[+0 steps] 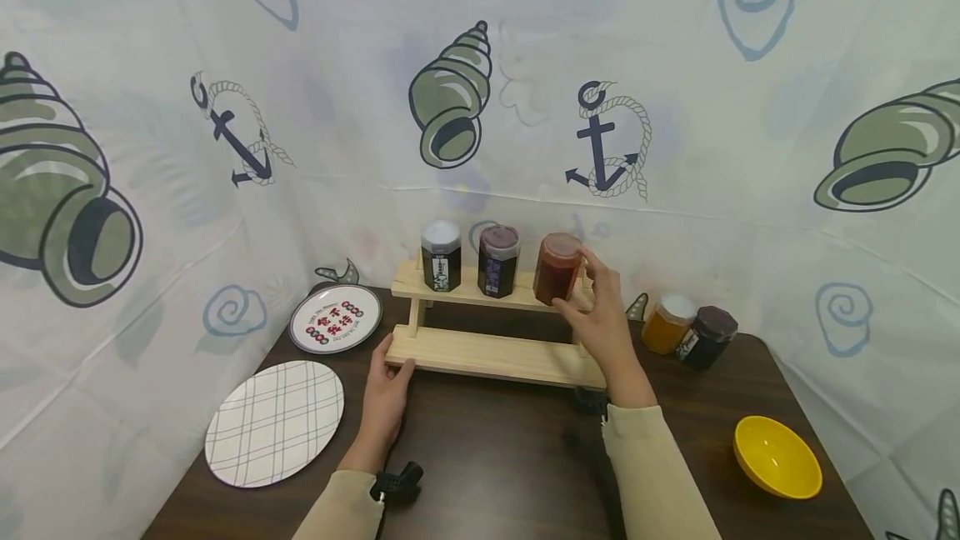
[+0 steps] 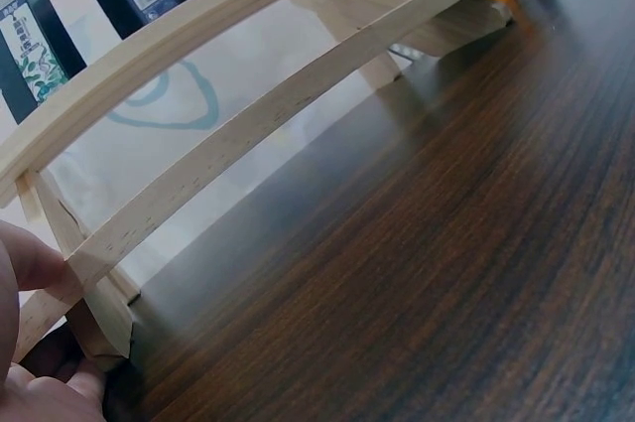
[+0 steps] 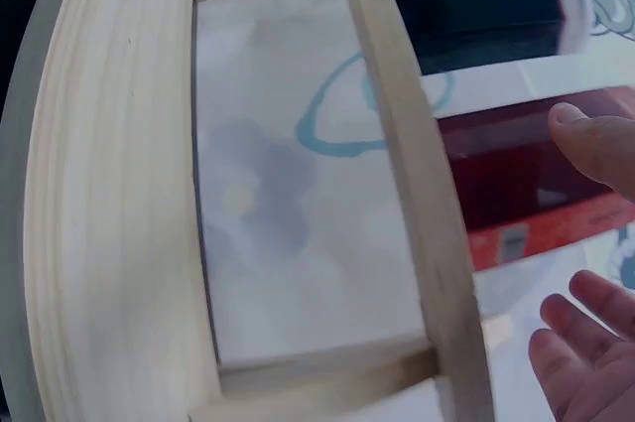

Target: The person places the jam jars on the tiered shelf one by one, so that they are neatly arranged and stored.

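A two-tier wooden shelf stand [image 1: 495, 354] stands on the dark table. My left hand [image 1: 385, 398] grips the left end of its lower board; the left wrist view has the thumb on the board [image 2: 228, 134] and curled fingers beneath. On the upper tier, my right hand [image 1: 606, 323] pinches a red jar [image 1: 557, 272] at the right, thumb low on its front and index finger near the lid. Other fingers [image 3: 580, 328] stand apart from the jar in the right wrist view. Left of it are a dark jar with a purplish lid [image 1: 498, 263] and a white-lidded dark jar [image 1: 441, 258].
An orange jar [image 1: 666, 325] and another dark jar [image 1: 705, 338] stand right of the stand. Nearer on that side is a yellow bowl [image 1: 777, 457]. At left lie a plate with red lettering [image 1: 335, 319] and a checked plate [image 1: 275, 423]. A printed curtain [image 1: 525, 140] hangs behind.
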A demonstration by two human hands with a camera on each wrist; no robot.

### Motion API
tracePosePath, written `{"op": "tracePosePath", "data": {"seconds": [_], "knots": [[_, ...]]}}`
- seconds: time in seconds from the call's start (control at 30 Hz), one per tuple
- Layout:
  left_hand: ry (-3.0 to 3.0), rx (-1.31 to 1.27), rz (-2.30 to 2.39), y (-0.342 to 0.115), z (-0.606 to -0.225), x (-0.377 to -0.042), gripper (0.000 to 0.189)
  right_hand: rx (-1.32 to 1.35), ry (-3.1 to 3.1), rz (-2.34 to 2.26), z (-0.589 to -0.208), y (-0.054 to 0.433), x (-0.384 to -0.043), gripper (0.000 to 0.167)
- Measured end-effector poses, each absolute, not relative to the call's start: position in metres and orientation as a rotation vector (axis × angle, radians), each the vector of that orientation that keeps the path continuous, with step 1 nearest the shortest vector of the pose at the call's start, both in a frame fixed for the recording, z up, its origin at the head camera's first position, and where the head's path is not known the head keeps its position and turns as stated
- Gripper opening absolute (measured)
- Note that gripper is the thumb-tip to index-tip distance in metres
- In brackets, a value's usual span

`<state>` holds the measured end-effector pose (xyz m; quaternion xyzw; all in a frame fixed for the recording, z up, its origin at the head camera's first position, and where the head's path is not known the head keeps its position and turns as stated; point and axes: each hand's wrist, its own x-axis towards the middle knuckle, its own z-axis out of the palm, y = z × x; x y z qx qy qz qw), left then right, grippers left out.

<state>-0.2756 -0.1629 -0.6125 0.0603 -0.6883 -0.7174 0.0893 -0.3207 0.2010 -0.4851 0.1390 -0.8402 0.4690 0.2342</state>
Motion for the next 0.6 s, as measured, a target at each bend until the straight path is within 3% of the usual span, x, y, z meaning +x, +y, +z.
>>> {"op": "tracePosePath", "data": {"seconds": [0.33, 0.6], "knots": [[-2.047, 0.176, -2.148, -0.161, -0.612, -0.278, 0.073, 0.21, -2.234, 1.126, -0.48, 0.239, -0.301, 0.095], [-2.038, 0.185, -2.148, -0.163, -0.611, -0.276, 0.072, -0.08, -2.217, 1.063, -0.5, 0.282, -0.283, 0.092]]}}
